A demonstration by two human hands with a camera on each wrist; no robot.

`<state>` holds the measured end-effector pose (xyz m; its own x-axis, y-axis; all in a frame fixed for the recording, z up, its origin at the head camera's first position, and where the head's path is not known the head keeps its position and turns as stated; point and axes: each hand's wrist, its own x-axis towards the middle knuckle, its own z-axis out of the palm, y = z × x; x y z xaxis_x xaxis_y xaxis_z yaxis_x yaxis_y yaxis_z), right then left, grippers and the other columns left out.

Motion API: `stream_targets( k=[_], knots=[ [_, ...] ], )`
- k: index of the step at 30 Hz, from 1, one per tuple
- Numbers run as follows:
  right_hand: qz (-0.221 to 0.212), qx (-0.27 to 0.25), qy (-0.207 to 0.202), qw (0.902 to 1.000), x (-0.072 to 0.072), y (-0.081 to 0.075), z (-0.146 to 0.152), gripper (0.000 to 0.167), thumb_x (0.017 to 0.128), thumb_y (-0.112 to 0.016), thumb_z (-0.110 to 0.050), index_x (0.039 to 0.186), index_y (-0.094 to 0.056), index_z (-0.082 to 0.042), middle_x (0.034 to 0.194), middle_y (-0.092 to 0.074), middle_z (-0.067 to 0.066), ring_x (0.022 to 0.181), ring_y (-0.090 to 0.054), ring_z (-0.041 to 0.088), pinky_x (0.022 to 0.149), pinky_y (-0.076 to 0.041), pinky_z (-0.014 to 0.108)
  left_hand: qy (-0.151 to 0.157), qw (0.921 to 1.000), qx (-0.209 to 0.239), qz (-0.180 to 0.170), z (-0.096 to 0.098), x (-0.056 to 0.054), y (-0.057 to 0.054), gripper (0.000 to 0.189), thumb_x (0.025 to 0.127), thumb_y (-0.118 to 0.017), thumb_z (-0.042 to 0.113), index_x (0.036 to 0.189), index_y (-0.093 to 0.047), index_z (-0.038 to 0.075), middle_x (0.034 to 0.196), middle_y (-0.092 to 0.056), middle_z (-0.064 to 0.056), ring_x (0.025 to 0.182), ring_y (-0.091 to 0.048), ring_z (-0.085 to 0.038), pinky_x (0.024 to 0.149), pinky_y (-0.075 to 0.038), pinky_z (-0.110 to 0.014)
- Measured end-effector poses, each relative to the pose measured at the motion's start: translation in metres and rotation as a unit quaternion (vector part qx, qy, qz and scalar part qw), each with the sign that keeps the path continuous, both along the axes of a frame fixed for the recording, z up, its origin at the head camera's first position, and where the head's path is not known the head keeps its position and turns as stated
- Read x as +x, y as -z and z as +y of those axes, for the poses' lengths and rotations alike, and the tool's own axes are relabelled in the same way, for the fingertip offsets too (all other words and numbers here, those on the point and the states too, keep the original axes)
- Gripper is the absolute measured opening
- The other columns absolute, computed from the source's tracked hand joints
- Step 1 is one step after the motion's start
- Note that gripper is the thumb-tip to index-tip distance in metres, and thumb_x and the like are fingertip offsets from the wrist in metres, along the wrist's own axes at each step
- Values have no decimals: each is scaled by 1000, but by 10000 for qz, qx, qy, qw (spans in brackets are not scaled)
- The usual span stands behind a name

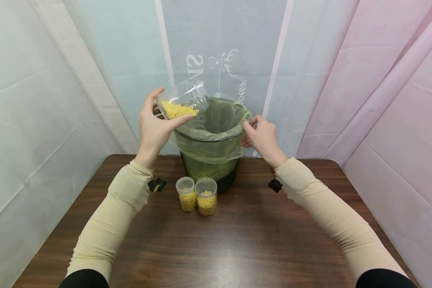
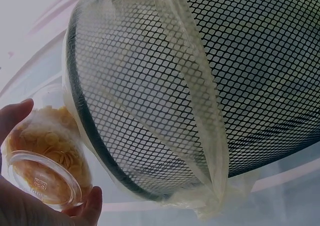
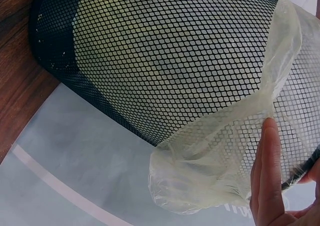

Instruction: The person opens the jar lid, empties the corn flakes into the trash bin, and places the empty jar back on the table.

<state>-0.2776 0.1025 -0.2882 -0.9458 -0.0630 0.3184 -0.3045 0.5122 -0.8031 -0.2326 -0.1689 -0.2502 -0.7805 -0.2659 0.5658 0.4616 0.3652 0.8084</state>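
Note:
My left hand (image 1: 154, 129) grips a clear plastic jar (image 1: 187, 91), tilted with its mouth toward the trash bin. Yellow flat pieces (image 1: 178, 109) lie along the jar's lower side. Below and to the right stands the black mesh trash bin (image 1: 227, 176), lined with a pale translucent trash bag (image 1: 212, 150) folded over its rim. My right hand (image 1: 265, 138) pinches the bag-covered rim on the right side. In the right wrist view its fingers (image 3: 269, 171) lie outside the bag, with the thumb at the rim. The left wrist view shows the jar's base (image 2: 47, 178) toward the camera.
Two small clear containers (image 1: 186, 196) (image 1: 206, 198) holding yellow pieces stand side by side before the bin on the brown wooden table (image 1: 237, 248). Pale curtains (image 1: 126, 48) hang behind and at both sides.

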Motion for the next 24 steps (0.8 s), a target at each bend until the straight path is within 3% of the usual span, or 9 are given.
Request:
stream_targets(
  k=[5, 13, 19, 24],
  knots=[
    [-50, -19, -35, 10000, 0, -1, 0, 29, 95, -44, -34, 93, -49, -6, 67, -68, 14, 58, -68, 33, 49, -56, 32, -88, 9998, -7, -150, 1, 1, -2, 94, 55, -91, 36, 134, -39, 27, 107, -57, 0, 89, -59, -16, 71, -51, -25],
    [159, 557, 311, 9978, 1, -1, 0, 33, 95, -44, -39, 93, -51, -7, 69, -69, 11, 48, -65, 17, 56, -55, 31, -193, 9996, -85, -190, 2, 1, -7, 90, 54, -92, 35, 127, -41, 22, 107, -57, 0, 88, -62, -16, 70, -52, -26],
    [57, 360, 191, 9992, 1, -1, 0, 32, 95, -44, -37, 94, -50, -6, 70, -68, 13, 48, -65, 19, 51, -55, 30, -55, 9998, 13, -167, 1, 0, -9, 91, 54, -93, 29, 129, -43, 19, 110, -60, -3, 90, -61, -17, 72, -53, -26],
    [-10, 157, 98, 9998, 0, -1, 0, 30, 95, -44, -36, 94, -49, -6, 66, -68, 14, 46, -65, 19, 49, -55, 32, -109, 9998, -61, -176, -1, 0, -10, 91, 53, -93, 30, 130, -45, 20, 111, -61, -3, 90, -62, -16, 73, -52, -26]
  ],
)
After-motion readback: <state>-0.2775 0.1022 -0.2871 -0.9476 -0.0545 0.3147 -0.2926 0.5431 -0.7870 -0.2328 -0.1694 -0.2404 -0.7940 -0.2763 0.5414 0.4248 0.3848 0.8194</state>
